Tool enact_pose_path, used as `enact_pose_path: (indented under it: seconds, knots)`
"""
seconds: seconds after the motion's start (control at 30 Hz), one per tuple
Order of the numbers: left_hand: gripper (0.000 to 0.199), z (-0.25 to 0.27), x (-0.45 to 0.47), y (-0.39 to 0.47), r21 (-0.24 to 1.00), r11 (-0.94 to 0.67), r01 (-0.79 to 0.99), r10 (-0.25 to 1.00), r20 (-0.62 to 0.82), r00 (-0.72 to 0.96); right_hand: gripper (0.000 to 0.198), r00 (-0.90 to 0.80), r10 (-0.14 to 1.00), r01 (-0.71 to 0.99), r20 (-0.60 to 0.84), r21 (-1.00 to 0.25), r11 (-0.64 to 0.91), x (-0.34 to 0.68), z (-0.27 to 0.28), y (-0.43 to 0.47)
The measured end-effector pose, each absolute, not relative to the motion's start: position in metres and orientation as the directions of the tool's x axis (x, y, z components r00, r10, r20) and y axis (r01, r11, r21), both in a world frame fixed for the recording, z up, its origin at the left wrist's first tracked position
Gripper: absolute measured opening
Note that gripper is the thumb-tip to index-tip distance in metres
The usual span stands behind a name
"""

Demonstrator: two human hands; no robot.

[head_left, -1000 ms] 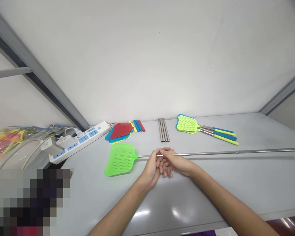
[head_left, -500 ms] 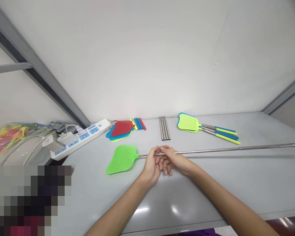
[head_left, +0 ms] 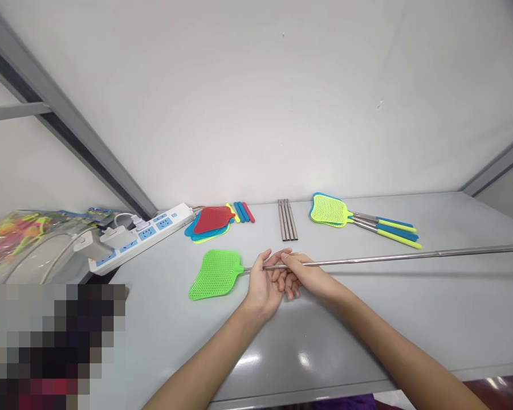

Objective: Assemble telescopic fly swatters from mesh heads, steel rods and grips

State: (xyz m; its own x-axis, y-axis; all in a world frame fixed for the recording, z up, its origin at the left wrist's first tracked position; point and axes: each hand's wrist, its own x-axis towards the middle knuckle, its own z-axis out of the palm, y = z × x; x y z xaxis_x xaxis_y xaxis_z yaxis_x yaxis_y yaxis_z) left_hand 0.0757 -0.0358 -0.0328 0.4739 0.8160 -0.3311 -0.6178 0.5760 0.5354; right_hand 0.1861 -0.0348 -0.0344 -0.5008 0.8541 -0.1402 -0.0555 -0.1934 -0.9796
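A long fly swatter with a bright green perforated head (head_left: 217, 274) lies across my hands, its head pointing left. Its thin metal telescopic rod (head_left: 376, 260) is drawn out far and leaves the view on the right, so its far end is hidden. My left hand (head_left: 265, 287) holds the rod close to the head, palm up, with the thumb raised and the fingers under the metal. My right hand (head_left: 305, 276) is closed round the rod just beside it, thumb on top and fingers curled beneath. The two hands touch or nearly touch.
Behind lie stacked red, blue and yellow swatter heads (head_left: 214, 221), coloured grips (head_left: 244, 212), several metal tubes (head_left: 288, 221) and assembled swatters (head_left: 331, 210). A white power strip (head_left: 143, 236) with plugs and a bag of colourful items (head_left: 21, 233) are at left. A wall closes the back.
My left thumb has lifted off the rod and stands more upright. My right hand keeps its hold. The view has shifted slightly.
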Motion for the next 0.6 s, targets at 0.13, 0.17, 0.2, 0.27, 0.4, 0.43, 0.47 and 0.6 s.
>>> enact_pose_path:
  seconds: [0.13,0.17,0.2,0.27,0.4,0.43,0.47,0.6]
  knots:
    - [0.045,-0.031,0.0753,-0.0374,0.502,0.572,-0.649,0.821,-0.352,0.45,0.047,-0.513,0.845,-0.045,-0.151,-0.978,-0.202,0.1869,-0.0323,-0.0353]
    - [0.044,-0.0304,0.0753,-0.0377,0.495,0.567,-0.658,0.823,-0.36,0.438,0.047,-0.515,0.842,-0.045,-0.162,-0.976,-0.215,0.1872,-0.0324,-0.0351]
    - [0.044,-0.03,0.0752,-0.0379,0.486,0.562,-0.67,0.826,-0.367,0.427,0.047,-0.515,0.839,-0.047,-0.176,-0.971,-0.233,0.1876,-0.0326,-0.0347]
    - [0.043,-0.0294,0.0745,-0.0379,0.457,0.553,-0.697,0.83,-0.374,0.414,0.047,-0.514,0.828,-0.044,-0.225,-0.957,-0.287,0.1883,-0.0333,-0.0338]
    - [0.043,-0.0292,0.0722,-0.037,0.399,0.562,-0.725,0.822,-0.371,0.433,0.047,-0.509,0.804,-0.038,-0.307,-0.926,-0.377,0.1896,-0.0349,-0.0322]
    - [0.043,-0.0291,0.0719,-0.0369,0.393,0.567,-0.724,0.818,-0.373,0.438,0.048,-0.505,0.805,-0.039,-0.313,-0.923,-0.384,0.1897,-0.0353,-0.0322]
    - [0.043,-0.0289,0.0718,-0.0367,0.391,0.572,-0.721,0.814,-0.377,0.442,0.048,-0.5,0.807,-0.042,-0.315,-0.922,-0.386,0.1898,-0.0355,-0.0322]
    - [0.043,-0.0288,0.0725,-0.0361,0.385,0.581,-0.717,0.807,-0.384,0.448,0.049,-0.477,0.825,-0.057,-0.302,-0.926,-0.372,0.1892,-0.0351,-0.0334]
